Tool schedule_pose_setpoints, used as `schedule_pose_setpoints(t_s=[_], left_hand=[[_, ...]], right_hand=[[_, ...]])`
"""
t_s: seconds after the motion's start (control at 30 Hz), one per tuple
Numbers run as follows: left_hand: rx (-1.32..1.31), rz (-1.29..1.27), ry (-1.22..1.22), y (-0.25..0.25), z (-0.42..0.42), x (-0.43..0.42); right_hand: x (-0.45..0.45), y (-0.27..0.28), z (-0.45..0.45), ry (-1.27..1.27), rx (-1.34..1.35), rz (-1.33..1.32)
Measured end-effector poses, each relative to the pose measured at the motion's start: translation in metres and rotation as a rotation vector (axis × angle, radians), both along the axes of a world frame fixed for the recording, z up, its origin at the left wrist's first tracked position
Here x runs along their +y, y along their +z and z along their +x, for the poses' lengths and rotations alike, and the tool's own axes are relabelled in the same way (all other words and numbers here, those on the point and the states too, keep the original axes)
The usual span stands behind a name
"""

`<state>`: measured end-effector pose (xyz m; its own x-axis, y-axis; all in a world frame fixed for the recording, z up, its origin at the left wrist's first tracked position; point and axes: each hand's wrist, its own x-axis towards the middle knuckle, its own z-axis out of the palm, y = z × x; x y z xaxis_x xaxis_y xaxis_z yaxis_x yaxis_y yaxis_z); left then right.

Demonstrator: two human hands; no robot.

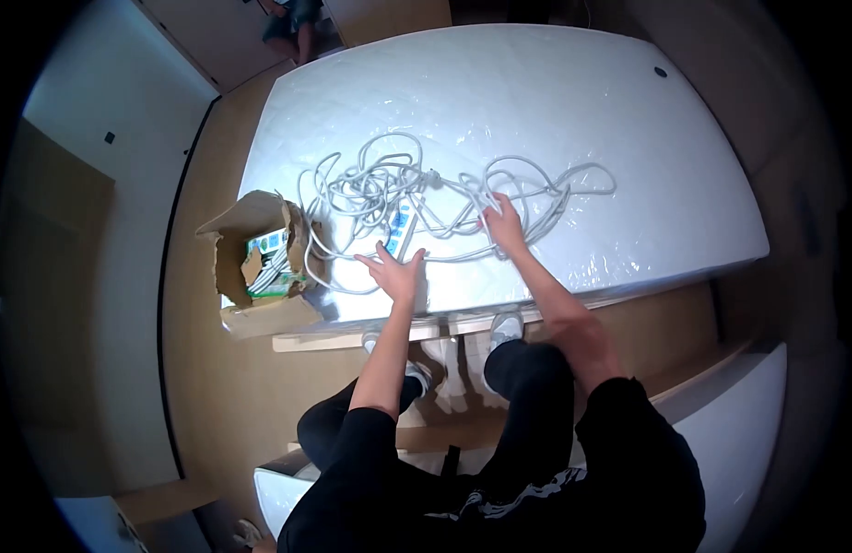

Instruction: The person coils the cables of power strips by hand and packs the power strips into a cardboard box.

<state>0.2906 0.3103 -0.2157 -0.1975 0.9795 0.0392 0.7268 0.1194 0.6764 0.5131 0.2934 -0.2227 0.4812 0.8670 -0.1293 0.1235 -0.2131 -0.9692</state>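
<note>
A tangle of pale grey cable (pixel 370 189) spreads across a white, plastic-covered surface. Partly under its loops lies a white power strip (pixel 401 230) with blue sockets. My left hand (pixel 393 274) is at the near end of the strip, its thumb and fingers spread apart; whether it touches the strip is unclear. To the right, my right hand (pixel 502 224) has its fingers closed around strands of the cable. A plug-like piece (pixel 432 177) sits among the loops between the two heaps.
At the left edge of the white surface (pixel 628 111) stands an open, torn cardboard box (pixel 232 267) with another power strip (pixel 267 242) and coiled cable (pixel 272 272) inside. A seated person (pixel 292 28) is partly visible at the far left.
</note>
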Motion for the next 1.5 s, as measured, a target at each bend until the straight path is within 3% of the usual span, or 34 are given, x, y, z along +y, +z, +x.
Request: schedule_pose_setpoints(t_s=[0.03,0.1,0.13,0.17,0.2,0.33,0.4,0.47,0.6,0.67,0.7,0.77,0.83,0.87,0.93,0.97,1.03,1.07,1.13,1.17,1.23,1.33,1.37,1.5], left_hand=[[0.024,0.106,-0.007,-0.010,0.005,0.001],[0.104,0.334,-0.011,-0.033,0.019,0.018],[0.098,0.327,-0.019,-0.041,0.021,0.029],[0.012,0.385,-0.157,-0.044,0.020,0.051],[-0.077,0.443,-0.291,-0.044,0.020,0.073],[0.008,0.674,-0.307,0.015,0.036,0.133],[-0.057,0.624,-0.361,0.050,0.035,0.149],[-0.092,0.536,-0.421,0.071,0.024,0.154],[0.125,0.385,-0.380,0.038,-0.007,0.156],[0.282,0.460,-0.329,0.028,-0.003,0.124],[0.308,0.498,-0.388,0.024,0.001,0.107],[0.276,0.519,-0.562,0.007,0.018,0.073],[0.138,0.455,-0.812,-0.038,0.035,0.051],[0.227,0.319,-0.890,-0.042,0.047,0.035],[0.360,0.351,-0.837,-0.050,0.065,0.012],[0.328,0.386,-0.828,-0.044,0.063,0.008],[0.294,0.434,-0.814,-0.032,0.059,0.011],[0.255,0.351,-0.824,-0.030,0.052,0.011],[0.233,0.260,-0.829,-0.027,0.036,0.010],[0.226,0.325,-0.771,-0.027,0.031,0.011],[0.223,0.410,-0.621,-0.024,0.016,0.013],[0.292,0.137,-0.523,-0.022,-0.019,0.012],[0.295,0.148,-0.526,-0.023,-0.024,0.006],[0.253,0.197,-0.679,-0.031,-0.044,-0.017]], right_hand=[[-0.002,0.012,0.002,-0.003,-0.009,-0.002],[-0.001,0.047,0.003,0.029,0.377,0.089],[-0.003,0.053,0.001,0.043,0.575,0.130],[0.008,0.050,0.005,0.080,0.712,0.249],[0.017,0.060,0.009,0.077,0.706,0.248],[0.043,0.137,0.035,0.268,0.591,0.303],[0.058,0.166,0.055,0.322,0.525,0.315],[0.070,0.182,0.076,0.204,0.299,0.299],[0.090,0.131,0.157,-0.153,0.312,0.364],[0.084,0.095,0.191,-0.606,-0.351,-0.060],[0.075,0.091,0.186,-0.616,-0.354,-0.054],[0.043,0.079,0.163,-0.882,-1.278,0.087],[0.028,0.064,0.155,-0.559,-1.236,0.340],[0.017,0.068,0.149,-0.561,-1.235,0.339],[-0.002,0.086,0.140,0.041,-0.931,-0.564],[-0.005,0.081,0.140,0.046,-0.924,-0.576],[0.000,0.082,0.148,0.112,-0.924,-0.221],[0.007,0.086,0.141,0.113,-0.928,-0.214],[0.028,0.088,0.108,-0.039,-0.876,0.334],[0.038,0.084,0.099,-0.041,-0.868,0.336],[0.056,0.059,0.089,0.123,-0.928,-0.358],[0.044,0.008,0.085,0.244,-0.946,-0.452],[0.047,0.001,0.086,0.235,-0.945,-0.443],[0.041,0.034,0.098,0.175,-0.807,-0.423]])
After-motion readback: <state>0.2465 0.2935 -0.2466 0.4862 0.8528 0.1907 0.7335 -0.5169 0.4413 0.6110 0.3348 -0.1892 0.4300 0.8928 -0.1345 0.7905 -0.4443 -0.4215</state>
